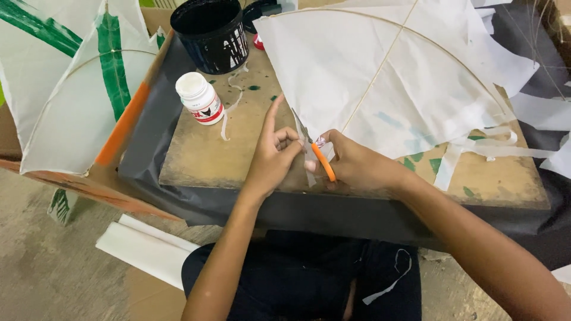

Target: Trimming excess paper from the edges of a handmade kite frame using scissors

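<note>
A white paper kite (pixel 386 77) with thin bamboo sticks lies on a worn wooden board (pixel 202 148). My right hand (pixel 357 163) holds orange-handled scissors (pixel 321 159), blades pointing up-left at the kite's lower tip. My left hand (pixel 275 151) pinches a small strip of white paper at that tip, with the index finger stretched upward. Both hands meet at the board's near edge.
A small white glue bottle with a red label (pixel 200 98) stands on the board's left. A black tub (pixel 213 32) sits behind it. More white kites with green and orange stripes (pixel 89 89) lie left. Paper scraps (pixel 523 107) litter the right; folded white paper (pixel 143 249) lies on the floor.
</note>
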